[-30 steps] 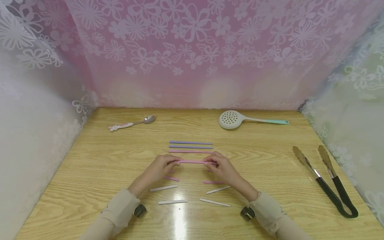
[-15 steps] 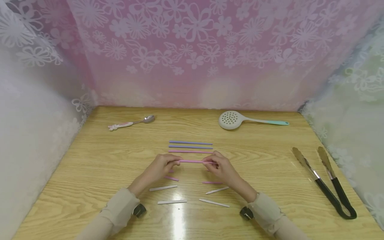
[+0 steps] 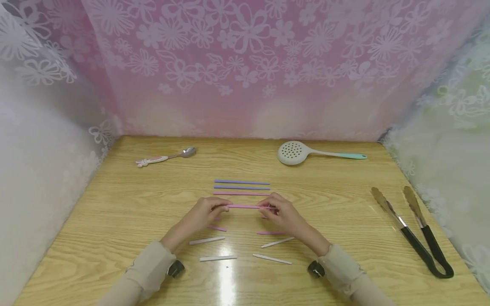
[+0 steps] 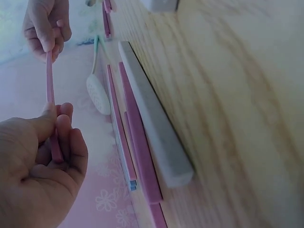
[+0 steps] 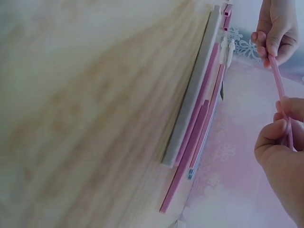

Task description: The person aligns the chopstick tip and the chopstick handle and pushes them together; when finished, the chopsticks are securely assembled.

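Observation:
In the head view my left hand (image 3: pixel 202 213) and right hand (image 3: pixel 282 214) pinch a slim pink stick (image 3: pixel 243 206) between thumb and fingers, one at each end. It lies level, raised off the table. The left wrist view shows the pink stick (image 4: pixel 50 85) passing through the left hand (image 4: pixel 45 161); the right wrist view shows the right hand (image 5: pixel 285 137) gripping its near end. Just beyond, two long blue sticks (image 3: pixel 242 187) and a long pink stick (image 3: pixel 241 194) lie parallel. Shorter pink pieces (image 3: pixel 217 228) lie partly hidden beneath the hands.
Several short white sticks (image 3: pixel 218 258) lie on the wooden table (image 3: pixel 115 238) between the forearms. At the back are a spoon (image 3: pixel 187 152) with a figured handle and a perforated skimmer (image 3: pixel 292 153). Black-handled tongs (image 3: pixel 421 246) lie open on the right. Patterned cloth (image 3: pixel 249 63) walls the table.
Both hands keep their hold on the pink stick in nearly the same place. Only a slight shift of the whole head view shows.

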Available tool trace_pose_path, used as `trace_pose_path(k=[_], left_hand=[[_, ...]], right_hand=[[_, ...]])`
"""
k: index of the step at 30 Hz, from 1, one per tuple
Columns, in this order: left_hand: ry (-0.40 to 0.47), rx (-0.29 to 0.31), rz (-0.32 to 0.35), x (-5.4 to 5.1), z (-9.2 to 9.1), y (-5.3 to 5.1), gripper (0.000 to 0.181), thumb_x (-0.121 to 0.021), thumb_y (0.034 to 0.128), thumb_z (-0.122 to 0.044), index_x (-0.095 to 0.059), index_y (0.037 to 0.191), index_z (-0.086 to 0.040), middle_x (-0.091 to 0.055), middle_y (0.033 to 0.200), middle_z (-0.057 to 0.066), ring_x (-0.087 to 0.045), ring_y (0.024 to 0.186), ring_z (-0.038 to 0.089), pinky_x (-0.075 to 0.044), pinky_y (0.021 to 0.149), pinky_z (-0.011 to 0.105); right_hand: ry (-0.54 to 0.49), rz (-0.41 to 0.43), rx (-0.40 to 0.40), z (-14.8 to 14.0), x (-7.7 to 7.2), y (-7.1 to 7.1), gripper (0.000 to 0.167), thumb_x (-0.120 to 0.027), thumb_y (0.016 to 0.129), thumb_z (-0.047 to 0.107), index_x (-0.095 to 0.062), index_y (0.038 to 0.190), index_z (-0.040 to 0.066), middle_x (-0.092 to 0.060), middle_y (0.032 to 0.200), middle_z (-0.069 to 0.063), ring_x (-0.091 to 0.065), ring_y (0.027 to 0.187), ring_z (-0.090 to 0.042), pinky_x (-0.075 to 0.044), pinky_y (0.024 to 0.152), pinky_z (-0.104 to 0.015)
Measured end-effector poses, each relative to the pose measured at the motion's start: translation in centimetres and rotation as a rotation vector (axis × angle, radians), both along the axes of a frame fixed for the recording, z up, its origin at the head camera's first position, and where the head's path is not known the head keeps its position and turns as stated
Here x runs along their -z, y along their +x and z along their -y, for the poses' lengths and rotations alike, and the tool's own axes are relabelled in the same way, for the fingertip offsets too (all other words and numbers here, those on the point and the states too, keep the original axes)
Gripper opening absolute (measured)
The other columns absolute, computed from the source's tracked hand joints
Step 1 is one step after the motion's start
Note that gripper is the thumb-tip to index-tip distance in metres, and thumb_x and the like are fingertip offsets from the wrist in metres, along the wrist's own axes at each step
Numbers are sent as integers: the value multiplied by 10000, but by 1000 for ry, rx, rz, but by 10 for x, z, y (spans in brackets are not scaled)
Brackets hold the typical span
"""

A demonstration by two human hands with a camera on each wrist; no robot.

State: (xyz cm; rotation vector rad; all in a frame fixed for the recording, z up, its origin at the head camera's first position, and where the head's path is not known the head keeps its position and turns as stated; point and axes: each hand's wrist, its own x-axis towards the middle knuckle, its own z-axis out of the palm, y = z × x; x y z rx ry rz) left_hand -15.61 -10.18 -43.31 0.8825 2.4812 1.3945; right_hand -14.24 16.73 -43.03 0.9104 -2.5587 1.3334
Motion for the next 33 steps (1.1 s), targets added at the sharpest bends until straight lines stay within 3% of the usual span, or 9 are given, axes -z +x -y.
trace_pose_path(k=[4,10,16,22,28,33], left_hand=[[3,-1,10,2,3,-1,267,-532,974,-124,-629,1157,44,-656,1094,195,-657,941,301,-567,679,226],[-46,-7,27,1,6,-2,266,-539,964,-73,-612,1191,45,-645,1106,188,-640,884,247,-558,698,209],[-108,-74,14,3,12,-6,251,-590,929,-56,-644,1167,3,-678,1016,99,-572,782,125,-508,654,216],[-113,-120,51,9,17,-11,218,-615,922,-94,-672,1124,-39,-674,1061,91,-613,889,172,-535,783,283],[-135,-137,16,12,18,-19,195,-632,904,-76,-680,1077,2,-677,1025,110,-605,880,191,-533,794,325],[-159,-142,-10,12,17,-26,184,-640,893,-55,-680,1057,19,-678,1034,132,-599,877,193,-529,799,342]], right_hand=[[16,13,-17,-3,-2,-1,169,-605,868,-69,-693,1008,-37,-565,888,-89,-456,716,-29,-463,598,-177],[66,65,69,-8,2,-5,129,-673,840,-31,-716,958,-2,-603,861,-33,-515,729,-49,-494,629,-188],[101,118,119,-15,7,-11,89,-700,838,16,-717,924,26,-633,854,-17,-553,747,-96,-510,659,-210],[142,118,116,-15,12,-19,116,-692,815,-20,-715,921,20,-634,836,-25,-563,767,-123,-512,675,-223],[192,180,113,-13,16,-29,114,-679,848,40,-715,956,32,-651,873,-32,-570,785,-129,-503,693,-229],[203,171,128,-12,20,-39,85,-692,855,72,-721,926,37,-650,837,-27,-554,753,-114,-487,677,-221]])
